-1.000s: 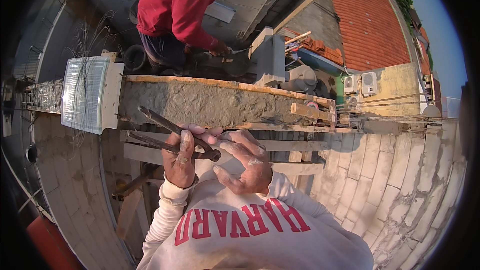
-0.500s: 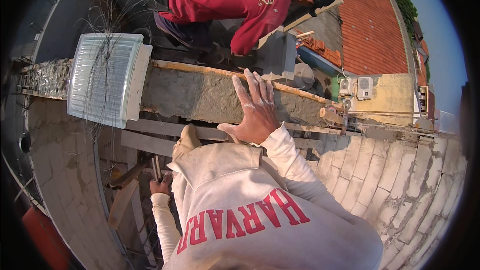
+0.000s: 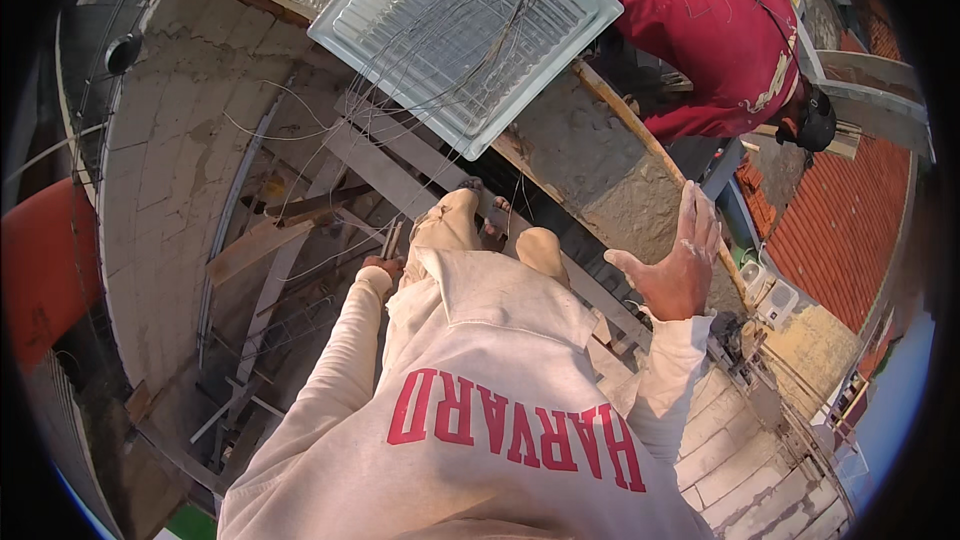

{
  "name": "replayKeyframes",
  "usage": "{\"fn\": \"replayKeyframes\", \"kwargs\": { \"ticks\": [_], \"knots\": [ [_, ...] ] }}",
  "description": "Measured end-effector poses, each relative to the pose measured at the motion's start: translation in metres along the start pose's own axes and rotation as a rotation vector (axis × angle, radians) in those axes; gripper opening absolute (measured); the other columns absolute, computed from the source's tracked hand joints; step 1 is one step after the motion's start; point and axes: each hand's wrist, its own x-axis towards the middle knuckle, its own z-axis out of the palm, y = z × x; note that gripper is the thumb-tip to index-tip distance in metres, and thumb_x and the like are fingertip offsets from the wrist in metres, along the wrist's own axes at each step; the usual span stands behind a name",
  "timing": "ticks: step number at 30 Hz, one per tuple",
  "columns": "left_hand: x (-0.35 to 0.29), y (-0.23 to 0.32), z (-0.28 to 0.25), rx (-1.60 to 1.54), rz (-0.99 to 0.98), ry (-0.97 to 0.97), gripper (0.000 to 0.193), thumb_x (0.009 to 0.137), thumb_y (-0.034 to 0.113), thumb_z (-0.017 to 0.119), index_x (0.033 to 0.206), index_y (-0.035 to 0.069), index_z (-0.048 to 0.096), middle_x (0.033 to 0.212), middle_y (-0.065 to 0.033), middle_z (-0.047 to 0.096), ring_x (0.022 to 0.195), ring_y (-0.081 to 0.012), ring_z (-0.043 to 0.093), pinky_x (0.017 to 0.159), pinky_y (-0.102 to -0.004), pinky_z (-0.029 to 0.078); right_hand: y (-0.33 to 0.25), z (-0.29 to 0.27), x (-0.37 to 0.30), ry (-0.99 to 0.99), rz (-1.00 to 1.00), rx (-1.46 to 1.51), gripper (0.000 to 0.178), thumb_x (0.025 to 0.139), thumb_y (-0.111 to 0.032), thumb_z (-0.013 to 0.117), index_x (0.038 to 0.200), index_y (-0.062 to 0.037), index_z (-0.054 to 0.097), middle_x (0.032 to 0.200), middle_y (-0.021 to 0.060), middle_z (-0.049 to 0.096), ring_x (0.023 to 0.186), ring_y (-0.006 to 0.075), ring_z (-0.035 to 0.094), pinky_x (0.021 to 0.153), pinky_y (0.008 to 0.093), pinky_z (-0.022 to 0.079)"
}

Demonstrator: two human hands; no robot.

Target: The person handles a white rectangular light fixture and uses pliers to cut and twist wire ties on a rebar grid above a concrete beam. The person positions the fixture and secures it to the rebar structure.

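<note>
My right hand (image 3: 680, 265) is held with fingers together and thumb apart, at the wet grey mortar-topped wall (image 3: 625, 175) beside its wooden edge strip (image 3: 640, 125). Whitish dust coats its fingers, and nothing is in its grasp. Low beside my knee, my left hand (image 3: 384, 268) is closed on a slim tool with two narrow bars (image 3: 393, 236); its exact kind is hard to make out. Ahead of me, a translucent ribbed panel (image 3: 420, 15) with a pale rim rests across the wall top. Thin loose wires (image 3: 515, 15) lie tangled over it.
A co-worker in a red shirt (image 3: 700, 25) bends down beyond the wall. Planks (image 3: 385, 165) cross below my legs, over a deep gap with loose timber (image 3: 265, 315). A block wall (image 3: 180, 150) stands left. Tiled roofs (image 3: 825, 225) and air-conditioner units (image 3: 777, 302) lie far right.
My view has turned, so the wall now slants and the panel appears nearer the middle. My right hand shows farther right; my left hand still grips the slim tool.
</note>
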Motion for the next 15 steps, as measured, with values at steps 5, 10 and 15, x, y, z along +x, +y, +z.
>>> {"fn": "replayKeyframes", "kwargs": {
  "ticks": [5, 10, 15],
  "knots": [
    [-0.005, -0.016, 0.008, -0.413, 0.045, 0.029, 0.051, 0.080, 0.045, 0.080, 0.102, -0.001, 0.078, 0.097, -0.0201, 0.076, 0.088, -0.0327, 0.073, 0.079, -0.0422, 0.055, 0.004, 0.003, -0.005, 0.055, -0.089, -0.017, 0.120, 0.061, -0.040, 0.095, 0.156, 0.0000, 0.033, 0.154, 0.0225, 0.040, 0.142, 0.0431, 0.037, 0.119, 0.0537, 0.030],
    [-0.006, -0.059, 0.046, -0.312, 0.124, 0.210, 0.057, 0.077, 0.049, 0.080, 0.094, -0.005, 0.077, 0.091, -0.0253, 0.075, 0.086, -0.0363, 0.074, 0.076, -0.0461, 0.054, 0.004, 0.004, -0.004, 0.061, -0.113, -0.055, 0.116, 0.063, -0.039, 0.094, 0.154, 0.0021, 0.035, 0.152, 0.0237, 0.041, 0.140, 0.0427, 0.038, 0.117, 0.0536, 0.032],
    [0.012, -0.108, 0.064, -0.309, 0.029, 0.175, 0.068, 0.073, 0.055, 0.082, 0.098, -0.008, 0.074, 0.095, -0.0252, 0.075, 0.092, -0.0369, 0.075, 0.079, -0.0455, 0.055, 0.003, 0.001, -0.003, 0.034, -0.103, -0.066, 0.118, 0.063, -0.041, 0.093, 0.155, 0.0031, 0.033, 0.153, 0.0251, 0.041, 0.142, 0.0431, 0.037, 0.119, 0.0533, 0.031]
  ]
}}
